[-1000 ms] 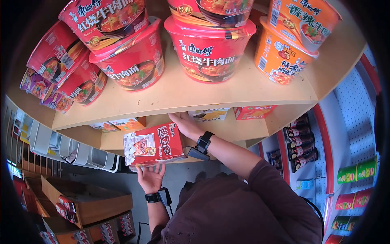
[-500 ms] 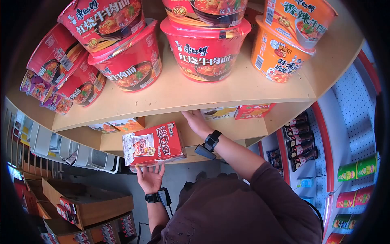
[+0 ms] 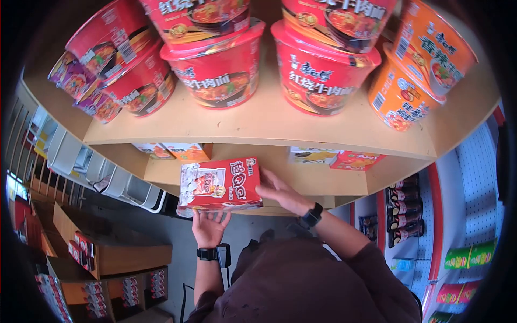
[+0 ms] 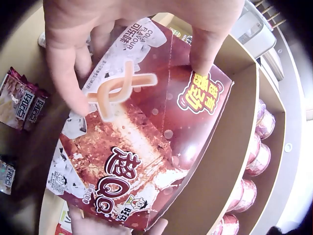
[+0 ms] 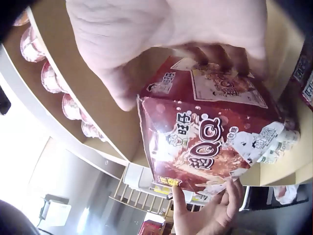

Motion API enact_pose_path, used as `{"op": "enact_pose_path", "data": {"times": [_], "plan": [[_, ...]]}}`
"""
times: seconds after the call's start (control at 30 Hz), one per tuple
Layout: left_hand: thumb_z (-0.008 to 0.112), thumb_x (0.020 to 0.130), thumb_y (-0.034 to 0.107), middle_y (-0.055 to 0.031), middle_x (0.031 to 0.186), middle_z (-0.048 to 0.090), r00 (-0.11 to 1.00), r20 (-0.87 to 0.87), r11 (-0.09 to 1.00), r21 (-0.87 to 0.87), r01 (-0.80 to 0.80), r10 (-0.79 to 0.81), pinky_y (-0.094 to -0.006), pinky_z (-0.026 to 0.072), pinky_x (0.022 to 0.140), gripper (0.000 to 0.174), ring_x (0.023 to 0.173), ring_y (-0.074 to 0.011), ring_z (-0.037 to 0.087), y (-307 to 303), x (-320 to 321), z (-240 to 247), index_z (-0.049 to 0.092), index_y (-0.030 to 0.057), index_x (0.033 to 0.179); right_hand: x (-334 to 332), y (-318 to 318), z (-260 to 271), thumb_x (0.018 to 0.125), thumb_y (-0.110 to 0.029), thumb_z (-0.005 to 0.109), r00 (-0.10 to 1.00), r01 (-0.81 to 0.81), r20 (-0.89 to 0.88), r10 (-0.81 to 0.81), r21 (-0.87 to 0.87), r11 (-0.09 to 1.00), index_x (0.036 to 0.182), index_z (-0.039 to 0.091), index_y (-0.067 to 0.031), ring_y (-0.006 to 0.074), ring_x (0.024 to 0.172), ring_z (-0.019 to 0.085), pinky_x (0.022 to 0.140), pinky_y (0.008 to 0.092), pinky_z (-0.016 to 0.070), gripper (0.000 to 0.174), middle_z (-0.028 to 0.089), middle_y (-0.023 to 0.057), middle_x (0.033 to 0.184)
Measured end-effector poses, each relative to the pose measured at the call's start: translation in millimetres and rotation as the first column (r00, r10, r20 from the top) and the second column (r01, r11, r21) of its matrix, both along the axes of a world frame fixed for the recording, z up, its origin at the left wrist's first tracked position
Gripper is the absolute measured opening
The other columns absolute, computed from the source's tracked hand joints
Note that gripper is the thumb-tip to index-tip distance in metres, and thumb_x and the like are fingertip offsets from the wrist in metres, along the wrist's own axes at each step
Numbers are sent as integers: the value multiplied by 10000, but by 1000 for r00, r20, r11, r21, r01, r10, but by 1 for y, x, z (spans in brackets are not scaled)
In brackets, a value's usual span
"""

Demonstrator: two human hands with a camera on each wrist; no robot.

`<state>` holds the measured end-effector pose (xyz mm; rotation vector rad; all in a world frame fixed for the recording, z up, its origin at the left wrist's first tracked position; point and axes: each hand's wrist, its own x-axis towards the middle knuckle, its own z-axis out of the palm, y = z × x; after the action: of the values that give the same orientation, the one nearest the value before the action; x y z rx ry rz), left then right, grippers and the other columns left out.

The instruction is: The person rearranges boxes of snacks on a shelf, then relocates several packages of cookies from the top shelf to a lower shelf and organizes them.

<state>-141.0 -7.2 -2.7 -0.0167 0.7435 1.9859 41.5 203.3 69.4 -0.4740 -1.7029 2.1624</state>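
A red candy box (image 3: 219, 184), printed with QQ lettering and cola flavour, is at the front of the lower shelf, overlapping its edge in the head view. My left hand (image 3: 209, 229) holds its near side from below; in the left wrist view the thumb and fingers of the left hand (image 4: 142, 29) spread across the printed face of the box (image 4: 142, 137). At the opposite end, my right hand (image 3: 284, 192) grips the box. In the right wrist view, the right hand (image 5: 171, 34) has its thumb at one edge and its fingers over another face.
Stacked red noodle tubs (image 3: 215, 81) and orange tubs (image 3: 401, 102) stand on the upper shelf (image 3: 258, 126). Orange boxes (image 3: 188, 152) lie left on the lower shelf, a red box (image 3: 356, 160) right. White baskets (image 3: 116, 183) hang at the left; wooden crates (image 3: 124, 253) stand below.
My right hand has come out from under the upper shelf and now grips the right end of the candy box. My left hand stays at the near side. The head view has shifted.
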Motion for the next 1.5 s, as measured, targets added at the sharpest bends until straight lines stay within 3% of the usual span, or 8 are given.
{"op": "enact_pose_path", "data": {"times": [0.33,0.6,1.0,1.1,1.2,1.23,1.4,1.5], "plan": [[544,1026,489,-153,1430,534,965,-180,981,-69,181,-191,-533,452,1099,607,1337,-325,512,23,15,9,411,81,1456,40,-1,-3,984,-290,693,995,95,15,-97,110,989,1598,159,-20,299,1420,433,1089,404,453,857,354,205,1579],[370,1031,651,-200,1072,738,768,-282,766,-516,384,-575,-355,608,839,758,963,-260,744,57,-19,26,628,-44,1189,41,10,8,972,-512,634,906,213,259,-336,408,888,1502,383,25,258,1062,695,930,328,519,796,636,217,1334],[575,1046,330,-138,1111,687,921,-312,966,-185,182,-233,-362,565,956,344,1080,-254,687,107,-23,26,605,4,1155,-2,29,6,1043,-406,551,882,372,88,-462,472,799,1394,480,35,272,971,706,875,357,532,568,691,206,1202],[612,1031,263,-108,1107,685,838,-508,960,-271,64,-199,-340,546,943,263,1049,-233,684,101,-4,50,619,19,1128,4,20,4,1044,-380,554,850,431,63,-524,490,758,1367,505,37,270,977,708,874,359,535,530,695,207,1181],[664,986,137,-89,1108,664,288,-950,970,-172,-170,-118,-343,521,931,177,1039,-223,657,89,4,48,623,33,1123,29,14,-28,1031,-327,587,803,500,-1,-596,544,674,1297,560,35,288,966,706,871,374,540,451,700,197,1144],[745,899,93,-119,1165,627,-80,-997,962,27,-273,5,-392,478,984,249,1112,-285,608,88,11,69,631,41,1114,44,13,-29,1020,-306,605,805,482,8,-593,575,661,1270,577,32,303,963,704,871,383,541,422,702,193,1125],[864,741,306,-190,1427,477,-573,-805,917,100,-385,-153,-570,296,1150,705,1378,-422,393,106,16,109,565,78,1336,113,26,-44,890,-217,734,738,263,-96,-668,952,154,1172,646,-24,382,1102,622,988,457,480,353,686,173,1118],[883,684,399,-199,1525,393,-641,-707,910,-10,-416,-300,-635,187,1180,945,1465,-429,288,123,10,101,456,103,1473,141,31,-55,869,-312,740,730,177,-68,-680,980,93,1191,639,-23,375,1213,553,1084,489,397,444,638,185,1246]]}}
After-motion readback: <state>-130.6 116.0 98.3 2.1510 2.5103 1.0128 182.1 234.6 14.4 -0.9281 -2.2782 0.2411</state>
